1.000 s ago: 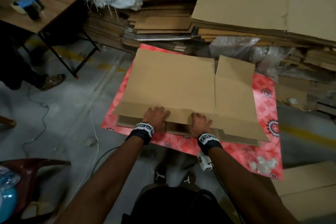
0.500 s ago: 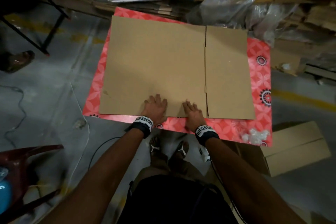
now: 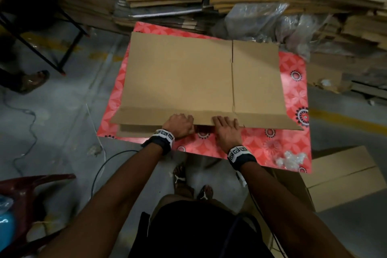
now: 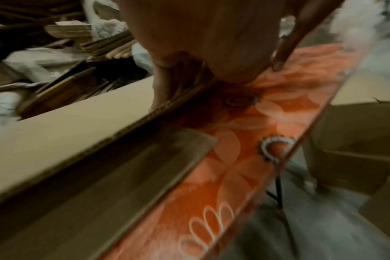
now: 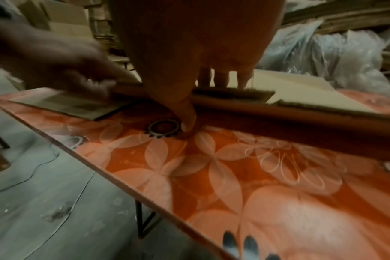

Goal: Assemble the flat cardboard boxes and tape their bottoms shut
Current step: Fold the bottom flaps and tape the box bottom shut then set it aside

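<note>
Flat cardboard box [image 3: 201, 77]: laid on red patterned table [image 3: 293, 94]; near upper flap edge gripped by left hand [image 3: 179, 126] and right hand [image 3: 227, 131], fingers curled over it, flap raised

A red flowered table [image 3: 293, 146] stands on grey floor [image 3: 62, 111], with crumpled plastic sheeting [image 3: 261, 21] behind and a maroon chair [image 3: 27, 190] near left.

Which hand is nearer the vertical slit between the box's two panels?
Right. The right hand grips the box's near edge just left of the slit; the left hand grips the same edge farther left.
</note>
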Action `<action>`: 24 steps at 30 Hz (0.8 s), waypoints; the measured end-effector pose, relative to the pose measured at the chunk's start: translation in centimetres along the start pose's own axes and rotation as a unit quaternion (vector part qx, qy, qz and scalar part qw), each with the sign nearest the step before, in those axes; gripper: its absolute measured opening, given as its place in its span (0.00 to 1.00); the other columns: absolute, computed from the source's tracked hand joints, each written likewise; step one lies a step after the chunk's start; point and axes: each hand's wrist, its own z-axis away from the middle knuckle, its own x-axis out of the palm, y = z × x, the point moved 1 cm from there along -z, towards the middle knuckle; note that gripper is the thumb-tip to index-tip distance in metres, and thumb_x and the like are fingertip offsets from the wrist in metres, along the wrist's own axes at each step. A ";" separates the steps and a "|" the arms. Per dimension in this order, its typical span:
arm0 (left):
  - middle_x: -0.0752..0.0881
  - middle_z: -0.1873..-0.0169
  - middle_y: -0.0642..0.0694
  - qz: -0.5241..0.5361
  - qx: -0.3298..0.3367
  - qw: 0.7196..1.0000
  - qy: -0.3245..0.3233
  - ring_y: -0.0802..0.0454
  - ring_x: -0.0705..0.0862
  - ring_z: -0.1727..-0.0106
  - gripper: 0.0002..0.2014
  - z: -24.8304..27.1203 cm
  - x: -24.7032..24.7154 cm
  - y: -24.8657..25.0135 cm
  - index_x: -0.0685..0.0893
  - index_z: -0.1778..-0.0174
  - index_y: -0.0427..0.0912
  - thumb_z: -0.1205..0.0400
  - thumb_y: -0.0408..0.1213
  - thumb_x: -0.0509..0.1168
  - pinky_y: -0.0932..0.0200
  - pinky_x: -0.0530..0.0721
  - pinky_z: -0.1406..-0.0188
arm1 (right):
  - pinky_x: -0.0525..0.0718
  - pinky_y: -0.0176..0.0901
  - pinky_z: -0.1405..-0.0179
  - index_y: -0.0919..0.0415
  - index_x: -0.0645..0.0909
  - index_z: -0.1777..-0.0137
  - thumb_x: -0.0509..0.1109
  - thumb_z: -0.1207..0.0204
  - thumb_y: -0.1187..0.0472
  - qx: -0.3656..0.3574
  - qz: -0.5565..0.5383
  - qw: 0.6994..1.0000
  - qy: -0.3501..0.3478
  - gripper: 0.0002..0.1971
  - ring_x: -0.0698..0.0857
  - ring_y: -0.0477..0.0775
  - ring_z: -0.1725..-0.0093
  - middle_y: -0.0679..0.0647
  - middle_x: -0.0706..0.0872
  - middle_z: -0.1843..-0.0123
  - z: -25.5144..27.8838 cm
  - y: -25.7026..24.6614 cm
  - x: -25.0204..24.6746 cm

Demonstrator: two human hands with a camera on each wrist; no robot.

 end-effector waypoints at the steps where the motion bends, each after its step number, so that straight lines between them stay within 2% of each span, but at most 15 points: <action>1: 0.89 0.44 0.32 -0.009 0.012 1.000 0.005 0.34 0.88 0.46 0.21 0.1 -1.2 -0.3 0.76 0.30 0.36 0.10 0.48 0.53 0.48 0.82 0.53 | 0.62 0.70 0.19 0.55 0.71 0.21 0.65 0.23 0.65 0.007 0.009 1.000 0.019 0.29 0.74 0.65 0.22 0.56 0.79 0.23 -0.2 0.0 -1.1; 4: 0.91 0.48 0.36 -0.047 0.006 0.999 0.011 0.35 0.89 0.47 0.18 1.0 -4.6 -0.7 0.79 0.36 0.43 0.09 0.51 0.52 0.50 0.80 0.54 | 0.73 0.60 0.30 0.52 0.80 0.34 0.66 0.20 0.63 0.005 0.032 0.998 0.046 0.16 0.85 0.62 0.37 0.54 0.89 0.38 -1.1 0.2 -5.0; 6: 0.90 0.47 0.37 -0.031 -0.020 0.999 0.029 0.35 0.89 0.46 0.18 1.9 -6.7 -0.6 0.79 0.37 0.44 0.09 0.53 0.53 0.49 0.80 0.53 | 0.75 0.55 0.35 0.49 0.82 0.37 0.63 0.18 0.64 -0.010 0.047 0.997 0.060 0.15 0.87 0.60 0.41 0.53 0.91 0.43 -1.5 0.6 -7.4; 10: 0.90 0.47 0.38 0.033 -0.035 0.993 0.109 0.34 0.88 0.47 0.17 3.4 -11.6 -0.3 0.80 0.37 0.46 0.10 0.53 0.54 0.46 0.79 0.53 | 0.76 0.52 0.39 0.50 0.83 0.34 0.64 0.19 0.62 -0.035 0.043 0.991 0.119 0.16 0.88 0.61 0.41 0.54 0.91 0.43 -1.5 1.2 -12.3; 13: 0.90 0.44 0.40 -0.034 -0.042 0.990 0.127 0.35 0.89 0.45 0.17 4.2 -15.3 -0.8 0.78 0.32 0.49 0.12 0.54 0.60 0.49 0.74 0.57 | 0.77 0.51 0.42 0.50 0.84 0.35 0.65 0.21 0.63 -0.043 0.052 0.983 0.168 0.17 0.89 0.62 0.45 0.54 0.92 0.45 -1.1 0.9 -16.1; 15: 0.90 0.44 0.41 -0.080 -0.064 0.985 0.136 0.36 0.89 0.46 0.14 4.9 -17.8 -0.9 0.78 0.32 0.49 0.12 0.48 0.62 0.50 0.73 0.59 | 0.77 0.51 0.43 0.49 0.83 0.37 0.67 0.21 0.62 -0.047 0.058 0.978 0.197 0.14 0.90 0.62 0.46 0.53 0.92 0.47 -0.7 0.5 -18.4; 17: 0.90 0.44 0.41 -0.083 -0.089 0.979 0.162 0.36 0.88 0.45 0.13 5.5 -20.0 -0.7 0.79 0.33 0.49 0.13 0.43 0.62 0.51 0.72 0.59 | 0.78 0.52 0.43 0.49 0.82 0.37 0.69 0.22 0.59 -0.050 0.057 0.973 0.218 0.14 0.90 0.62 0.46 0.52 0.92 0.46 -0.1 0.2 -20.7; 20: 0.91 0.42 0.44 -0.064 -0.103 0.972 0.201 0.37 0.88 0.44 0.16 6.7 -22.3 0.1 0.80 0.33 0.50 0.18 0.39 0.66 0.49 0.77 0.54 | 0.82 0.55 0.44 0.48 0.83 0.36 0.73 0.26 0.54 -0.069 0.053 0.969 0.232 0.17 0.89 0.64 0.43 0.53 0.90 0.43 0.4 -0.4 -24.5; 24: 0.90 0.39 0.48 -0.022 -0.105 0.967 0.232 0.38 0.88 0.41 0.22 8.0 -23.7 1.1 0.80 0.31 0.53 0.22 0.36 0.69 0.45 0.82 0.48 | 0.83 0.52 0.47 0.47 0.83 0.34 0.71 0.20 0.56 -0.072 0.085 0.967 0.228 0.15 0.88 0.65 0.40 0.56 0.89 0.41 0.9 -1.3 -27.4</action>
